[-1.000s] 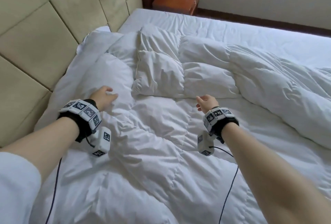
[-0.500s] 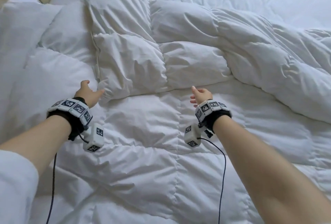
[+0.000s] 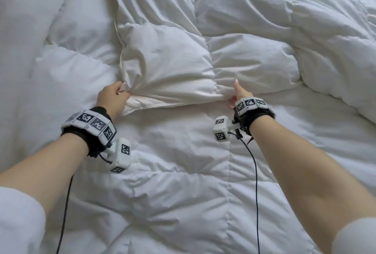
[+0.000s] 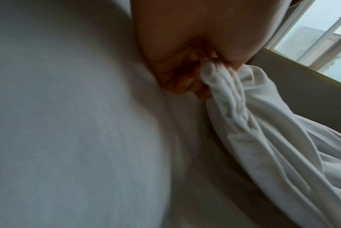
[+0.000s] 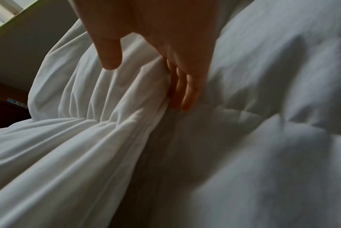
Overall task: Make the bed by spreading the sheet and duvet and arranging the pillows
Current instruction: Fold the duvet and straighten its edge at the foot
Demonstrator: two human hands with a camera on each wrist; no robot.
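A white quilted duvet [image 3: 183,182] covers the bed, and its top part is folded back on itself as a puffy flap [image 3: 166,64]. My left hand [image 3: 114,97] grips the flap's near-left corner; the left wrist view shows the fingers [image 4: 185,83] curled round bunched fabric [image 4: 243,111]. My right hand [image 3: 238,95] is at the flap's near edge, further right. Its straight fingers [image 5: 185,92] are slid under the fold while the thumb [image 5: 111,57] stands out above it. A white pillow [image 3: 24,9] lies at the far left.
More of the duvet is heaped in thick rolls at the right [image 3: 335,40]. Black cables [image 3: 255,172] hang from both wrist cameras over the duvet. A window [image 4: 321,30] shows in the left wrist view, and dark wooden furniture [image 5: 5,108] in the right wrist view.
Both hands reached forward to the flap's near edge. The left hand closed on the corner; the right hand's fingers slid under the fold. The head view dropped closer to the bed.
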